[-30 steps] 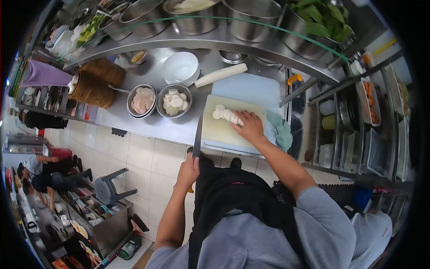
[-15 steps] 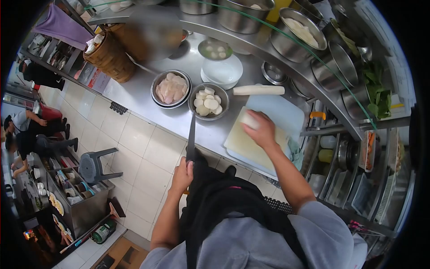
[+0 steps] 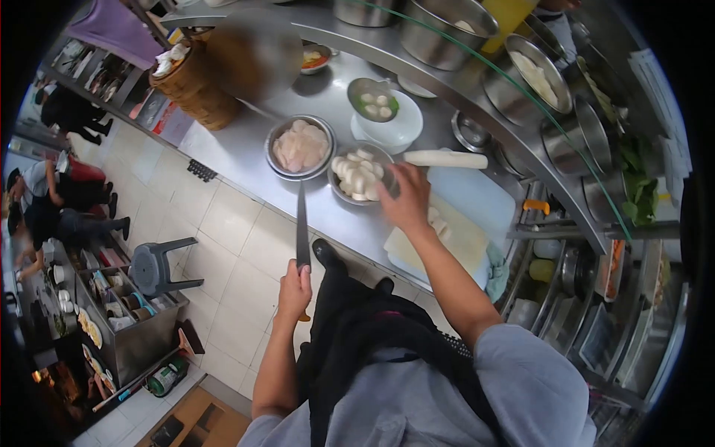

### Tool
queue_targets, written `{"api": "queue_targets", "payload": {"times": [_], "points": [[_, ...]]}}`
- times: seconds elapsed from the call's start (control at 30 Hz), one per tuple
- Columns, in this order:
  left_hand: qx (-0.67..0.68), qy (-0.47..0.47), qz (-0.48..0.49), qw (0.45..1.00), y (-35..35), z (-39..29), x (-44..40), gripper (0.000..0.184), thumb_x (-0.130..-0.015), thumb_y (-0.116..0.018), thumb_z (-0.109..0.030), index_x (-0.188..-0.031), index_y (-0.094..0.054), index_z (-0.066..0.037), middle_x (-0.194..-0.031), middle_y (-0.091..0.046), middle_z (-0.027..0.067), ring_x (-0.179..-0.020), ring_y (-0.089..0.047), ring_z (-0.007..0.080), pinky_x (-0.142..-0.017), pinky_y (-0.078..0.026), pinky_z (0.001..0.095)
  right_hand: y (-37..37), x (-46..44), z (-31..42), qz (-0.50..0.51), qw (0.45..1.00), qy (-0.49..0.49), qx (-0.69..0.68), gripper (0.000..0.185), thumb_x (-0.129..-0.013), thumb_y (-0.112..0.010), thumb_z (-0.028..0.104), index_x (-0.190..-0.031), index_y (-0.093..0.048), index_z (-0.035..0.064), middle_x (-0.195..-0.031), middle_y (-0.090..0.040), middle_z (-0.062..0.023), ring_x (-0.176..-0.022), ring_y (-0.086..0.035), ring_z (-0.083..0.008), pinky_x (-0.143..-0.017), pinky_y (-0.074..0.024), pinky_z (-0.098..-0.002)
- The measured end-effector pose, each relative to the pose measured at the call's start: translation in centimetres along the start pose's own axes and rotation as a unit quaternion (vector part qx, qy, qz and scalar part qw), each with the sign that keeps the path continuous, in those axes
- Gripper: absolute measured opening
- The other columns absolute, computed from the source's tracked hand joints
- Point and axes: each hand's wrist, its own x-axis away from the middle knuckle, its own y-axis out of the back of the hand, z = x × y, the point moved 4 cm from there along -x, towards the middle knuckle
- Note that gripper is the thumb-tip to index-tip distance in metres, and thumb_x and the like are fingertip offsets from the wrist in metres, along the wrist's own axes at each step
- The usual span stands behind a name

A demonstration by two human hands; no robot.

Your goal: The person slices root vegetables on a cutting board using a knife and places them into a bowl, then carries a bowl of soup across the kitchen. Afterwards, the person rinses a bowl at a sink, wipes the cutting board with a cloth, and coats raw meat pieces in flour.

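My left hand [image 3: 294, 289] is closed around the orange handle of a long knife [image 3: 302, 227], its blade pointing up over the floor at the counter's front. My right hand [image 3: 406, 200] is at the right rim of a steel bowl [image 3: 334, 190] of round white slices [image 3: 356, 176]. Its fingers look apart, slightly blurred, with nothing visible in them. A few white pieces [image 3: 438, 222] lie on the pale cutting board [image 3: 465, 238], partly hidden by my right wrist. Behind the board lies a long white peeled cylinder [image 3: 447, 159], perhaps a radish.
Left of the slices stands a steel bowl of pale raw meat [image 3: 300, 146]. Behind are a white bowl [image 3: 402, 127] and a ladle with white balls [image 3: 375, 100]. Bamboo steamers [image 3: 197, 93] stand at left. Steel pots [image 3: 525, 82] line the raised shelf. A plastic stool [image 3: 153, 268] is on the floor.
My right hand has gone from the white lump on the board to the slice bowl, leaving white pieces on the board. The knife stays in my left hand. The view has shifted slightly.
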Motion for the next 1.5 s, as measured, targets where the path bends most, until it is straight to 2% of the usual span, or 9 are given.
{"api": "queue_targets", "payload": {"times": [0.07,0.13,0.3,0.53,0.83,1.0,1.2,1.37,1.5], "points": [[0.015,-0.002,0.012,1.0,-0.5,0.4,0.5,0.021,-0.105,-0.048,-0.021,-0.099,-0.046,-0.001,-0.058,-0.056,0.0098,-0.042,-0.057,0.0192,-0.043,-0.044,0.0344,3.4,3.6,-4.5,0.011,0.998,-0.032,0.057,0.056,-0.078,-0.08,0.038,-0.128,-0.065,0.0192,-0.131,-0.055,-0.0116,-0.121,-0.049,-0.0327,-0.102,-0.0371,-0.0493],[0.026,0.052,0.025,0.998,-1.0,0.9,0.9,0.018,-0.103,-0.05,-0.016,-0.102,-0.047,0.001,-0.078,-0.066,0.0229,-0.074,-0.066,0.0456,-0.063,-0.05,0.0488,6.0,6.3,-6.5,0.02,0.992,-0.057,0.106,0.057,-0.078,-0.08,0.041,-0.129,-0.065,0.0198,-0.133,-0.053,-0.0121,-0.122,-0.048,-0.0332,-0.102,-0.0364,-0.0488],[0.011,0.083,0.083,0.993,-1.9,-1.4,0.9,0.018,-0.103,-0.05,-0.017,-0.102,-0.047,0.001,-0.079,-0.066,0.023,-0.074,-0.066,0.0445,-0.064,-0.05,0.0477,5.5,9.5,-8.7,0.116,0.98,0.041,0.157,0.05,-0.078,-0.079,0.041,-0.121,-0.066,0.0191,-0.124,-0.056,-0.0073,-0.109,-0.057,-0.0304,-0.09,-0.0467,-0.0454],[0.016,0.053,0.068,0.996,-1.8,-2.3,1.0,0.02,-0.103,-0.05,-0.018,-0.101,-0.047,0.001,-0.079,-0.066,0.0239,-0.073,-0.065,0.0462,-0.064,-0.05,0.0483,4.8,8.5,-11.4,0.086,0.992,0.042,0.082,0.028,-0.079,-0.075,0.027,-0.106,-0.068,0.0189,-0.105,-0.061,-0.0034,-0.087,-0.067,-0.0256,-0.071,-0.0565,-0.0412],[0.019,0.069,0.006,0.997,-0.2,1.1,3.8,0.02,-0.103,-0.05,-0.018,-0.101,-0.046,0.002,-0.076,-0.066,0.0232,-0.07,-0.066,0.0443,-0.061,-0.05,0.0471,4.1,6.1,-10.9,0.184,0.981,0.005,0.068,0.028,-0.079,-0.071,0.016,-0.106,-0.066,0.0131,-0.1,-0.063,-0.008,-0.088,-0.066,-0.0331,-0.076,-0.0546,-0.0449],[0.058,0.171,0.033,0.983,0.5,0.7,4.3,0.021,-0.104,-0.051,-0.02,-0.101,-0.046,0.001,-0.071,-0.064,0.0205,-0.065,-0.066,0.0399,-0.06,-0.049,0.046,3.5,-0.9,-2.4,0.087,0.991,0.035,-0.093,0.035,-0.08,-0.069,0.012,-0.114,-0.065,0.0066,-0.107,-0.065,-0.0129,-0.097,-0.065,-0.0366,-0.083,-0.0533,-0.0436],[0.022,0.084,0.006,0.996,0.4,2.0,2.6,0.021,-0.104,-0.051,-0.02,-0.102,-0.047,0.001,-0.069,-0.064,0.0198,-0.063,-0.066,0.0373,-0.058,-0.049,0.0453,-4.2,-4.7,-0.6,0.147,0.981,-0.001,-0.122,0.031,-0.081,-0.07,0.013,-0.112,-0.068,0.0087,-0.115,-0.064,-0.0115,-0.11,-0.061,-0.0342,-0.095,-0.0502,-0.0424],[0.026,0.121,-0.02,0.992,2.2,2.4,2.8,0.021,-0.104,-0.051,-0.019,-0.104,-0.048,0.002,-0.076,-0.066,0.0224,-0.068,-0.066,0.0415,-0.06,-0.049,0.046,0.5,-5.8,-6.9,0.066,0.996,-0.05,0.04,0.032,-0.077,-0.064,0.002,-0.108,-0.068,0.0086,-0.115,-0.063,-0.0113,-0.113,-0.059,-0.0338,-0.095,-0.0495,-0.0428],[0.027,0.124,-0.035,0.991,2.4,4.9,3.7,0.021,-0.104,-0.051,-0.019,-0.102,-0.048,0.002,-0.076,-0.066,0.0222,-0.069,-0.066,0.0422,-0.06,-0.049,0.0455,1.3,-5.8,-14.5,0.141,0.964,0.026,0.224,0.051,-0.074,-0.068,0.003,-0.123,-0.062,0.0132,-0.124,-0.06,-0.0086,-0.12,-0.055,-0.0325,-0.102,-0.0432,-0.047]]}}
